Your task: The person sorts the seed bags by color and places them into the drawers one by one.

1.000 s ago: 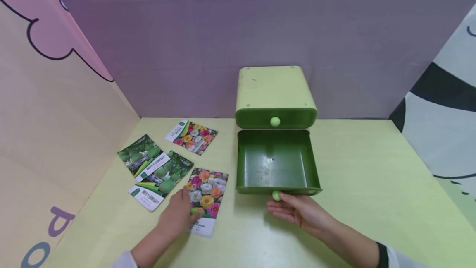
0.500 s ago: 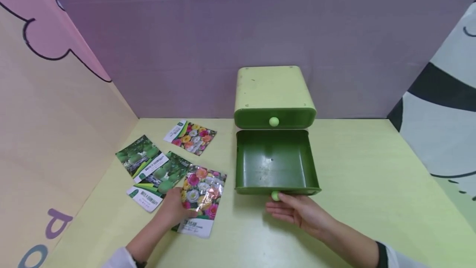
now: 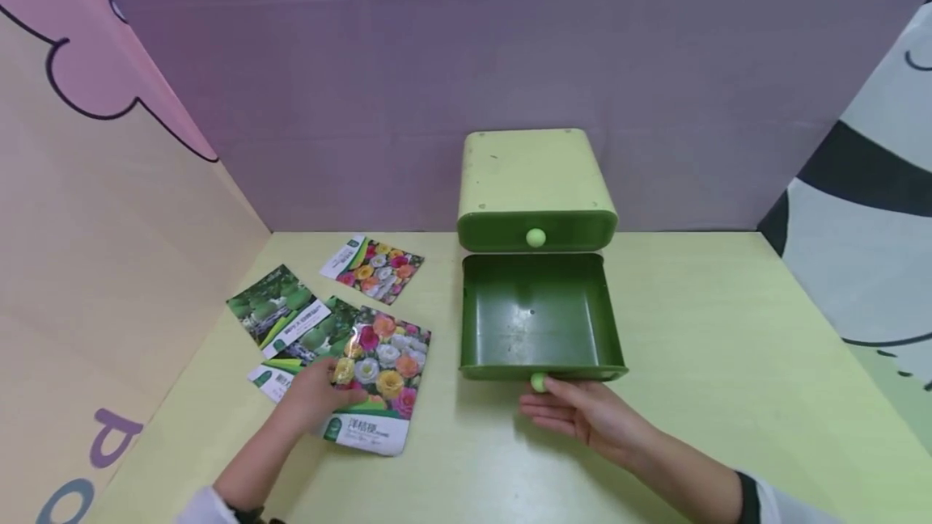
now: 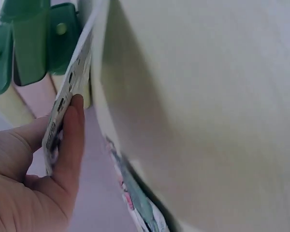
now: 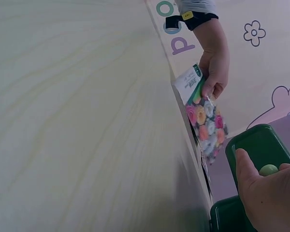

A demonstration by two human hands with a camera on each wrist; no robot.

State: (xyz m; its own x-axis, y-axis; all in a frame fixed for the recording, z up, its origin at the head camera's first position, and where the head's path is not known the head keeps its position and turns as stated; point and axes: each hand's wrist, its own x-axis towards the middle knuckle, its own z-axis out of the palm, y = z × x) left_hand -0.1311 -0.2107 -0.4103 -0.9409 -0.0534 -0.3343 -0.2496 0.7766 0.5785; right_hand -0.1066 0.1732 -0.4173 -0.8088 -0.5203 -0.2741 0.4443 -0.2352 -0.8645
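My left hand [image 3: 311,399] pinches a seed packet [image 3: 386,382] printed with colourful flowers and a white lower band. In the left wrist view the packet [image 4: 70,94] is seen edge-on between thumb and fingers, lifted off the table. My right hand [image 3: 586,417] pinches the light green round knob [image 3: 539,382] of the lower drawer, thumb on top. That green drawer [image 3: 524,318] is pulled well out and has nothing in it. Behind it stands the pale yellow-green cabinet [image 3: 535,172], its upper drawer [image 3: 502,231] pushed in. In the right wrist view the thumb [image 5: 245,166] lies beside the knob [image 5: 268,170].
Two green-fruit seed packets lie overlapping on the left, the upper one [image 3: 273,306] partly over the lower one [image 3: 324,338]. Another flower packet [image 3: 379,267] lies farther back. A purple backdrop [image 3: 364,103] rises behind the table, with printed panels at both sides.
My left hand has picked up the flower packet from the table and drawn it slightly left, over part of the lower green-fruit packet. The right hand and the drawer have stayed put.
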